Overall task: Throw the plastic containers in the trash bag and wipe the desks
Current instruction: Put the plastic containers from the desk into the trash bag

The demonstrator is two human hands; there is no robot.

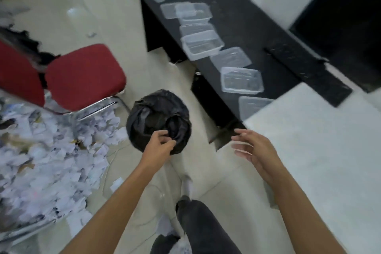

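A black trash bag [153, 117] lining a round bin stands on the floor in the middle of the head view. My left hand [159, 146] pinches the bag's near rim. My right hand [252, 148] hovers to the right of the bin, fingers spread and holding nothing. Several clear plastic containers [203, 44] and lids lie in a row along the black desk [247, 27], running from the top of the view down to a container [241, 79] and a lid [253, 106] nearest me.
A red padded chair [82, 76] on a chrome frame stands left of the bin. A heap of crumpled white paper [45, 161] covers the floor at left. A white desk top [319, 150] fills the right. A black keyboard [307, 72] lies on the black desk.
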